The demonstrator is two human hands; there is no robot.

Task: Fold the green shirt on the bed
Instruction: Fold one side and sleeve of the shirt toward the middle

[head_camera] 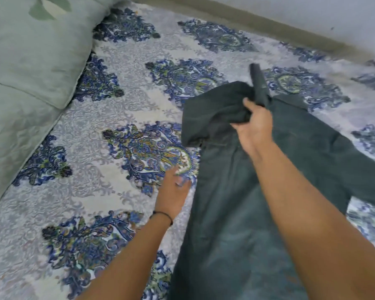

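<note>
The dark green shirt (230, 224) lies lengthwise on the patterned bedspread (121, 118), right of centre, its far end bunched up. My right hand (254, 125) is shut on that bunched far end, lifting a fold of cloth off the bed, with one strip sticking up behind the fingers. One sleeve spreads out to the right. My left hand (173, 191) rests flat on the bedspread just left of the shirt's long edge, fingers apart, holding nothing; a thin dark band circles its wrist.
Two pale green pillows (30, 68) are stacked along the left side of the bed. A white wall (312, 11) runs along the bed's far edge at the top right.
</note>
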